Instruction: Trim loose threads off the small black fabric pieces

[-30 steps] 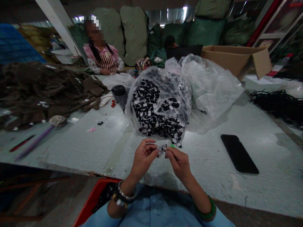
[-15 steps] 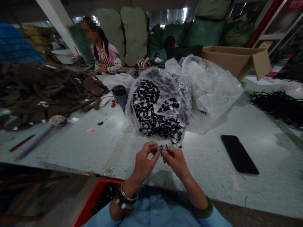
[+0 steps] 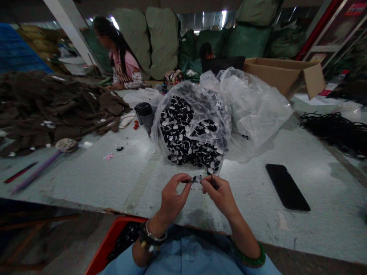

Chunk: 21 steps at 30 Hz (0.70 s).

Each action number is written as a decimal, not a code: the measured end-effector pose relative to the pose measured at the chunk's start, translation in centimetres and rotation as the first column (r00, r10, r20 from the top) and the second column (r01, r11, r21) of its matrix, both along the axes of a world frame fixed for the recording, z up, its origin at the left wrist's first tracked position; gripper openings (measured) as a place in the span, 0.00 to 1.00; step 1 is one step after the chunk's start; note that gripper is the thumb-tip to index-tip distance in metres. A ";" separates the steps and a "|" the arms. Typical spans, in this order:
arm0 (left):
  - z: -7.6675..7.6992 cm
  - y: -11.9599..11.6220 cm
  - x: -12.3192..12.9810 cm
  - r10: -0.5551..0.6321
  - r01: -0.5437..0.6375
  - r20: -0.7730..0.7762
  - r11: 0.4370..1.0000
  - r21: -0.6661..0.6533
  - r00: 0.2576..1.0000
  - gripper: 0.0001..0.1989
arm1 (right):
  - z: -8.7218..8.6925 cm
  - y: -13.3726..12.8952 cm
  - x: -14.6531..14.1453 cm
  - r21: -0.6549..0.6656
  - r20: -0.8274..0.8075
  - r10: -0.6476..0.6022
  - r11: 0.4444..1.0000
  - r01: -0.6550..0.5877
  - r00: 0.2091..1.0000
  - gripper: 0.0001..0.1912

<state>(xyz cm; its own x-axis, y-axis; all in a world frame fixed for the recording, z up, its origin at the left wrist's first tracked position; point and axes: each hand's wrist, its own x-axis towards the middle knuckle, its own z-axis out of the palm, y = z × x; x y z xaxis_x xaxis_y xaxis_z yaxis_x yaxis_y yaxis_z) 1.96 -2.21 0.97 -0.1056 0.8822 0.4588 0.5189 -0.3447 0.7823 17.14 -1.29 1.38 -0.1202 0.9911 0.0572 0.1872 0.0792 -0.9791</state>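
Above the table, in front of the clear bag, my left hand [image 3: 174,194] pinches a small black-and-white fabric piece [image 3: 196,178] between thumb and fingertips. My right hand [image 3: 220,193] is closed at the piece's right end, thumb and fingertips touching or very near it. A slim dark object [image 3: 213,181] shows among the right fingers; its kind is unclear. Just beyond both hands stands the open clear plastic bag [image 3: 226,126], full of similar black-and-white pieces [image 3: 183,133].
A black phone [image 3: 287,187] lies to the right. Leftward are a dark-lidded bottle [image 3: 144,116], a purple-handled stick [image 3: 40,170] and heaped brown fabric [image 3: 57,103]. An orange bin [image 3: 100,248] stands below the table edge. A person [image 3: 124,65] sits across the table.
My right hand has shifted slightly right, away from the left, so more of the small piece shows between them. The seated person's head has turned further aside.
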 end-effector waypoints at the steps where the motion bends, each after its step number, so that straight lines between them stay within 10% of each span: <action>1: -0.2 -0.1 0.0 -0.013 0.013 -0.015 0.999 0.037 1.000 0.09 | -0.1 0.1 -0.7 -0.027 -0.049 0.009 1.000 -0.010 0.999 0.12; 9: 0.1 -0.6 -0.3 -0.070 0.096 0.267 0.991 -0.088 0.961 0.17 | -0.9 0.5 -2.1 -0.070 -0.234 0.024 0.997 -0.041 0.972 0.08; 14: 1.0 0.0 -0.7 -0.163 0.472 0.676 0.829 -0.301 0.718 0.18 | -0.4 0.1 -1.8 0.186 -0.003 0.021 0.982 -0.020 1.000 0.06; 21: 0.7 0.2 -0.8 -0.038 0.277 0.594 0.907 -0.317 0.804 0.16 | -0.3 -0.3 -2.4 0.442 0.283 -0.191 0.896 0.049 0.940 0.06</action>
<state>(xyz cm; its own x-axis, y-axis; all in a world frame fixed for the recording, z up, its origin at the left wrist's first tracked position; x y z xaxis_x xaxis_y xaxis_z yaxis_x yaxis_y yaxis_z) 1.15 -1.98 1.69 -0.0821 0.9966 -0.0033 -0.0900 -0.0041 0.9959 14.74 -1.56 1.04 -0.0840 0.8878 0.4525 0.5109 0.4283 -0.7453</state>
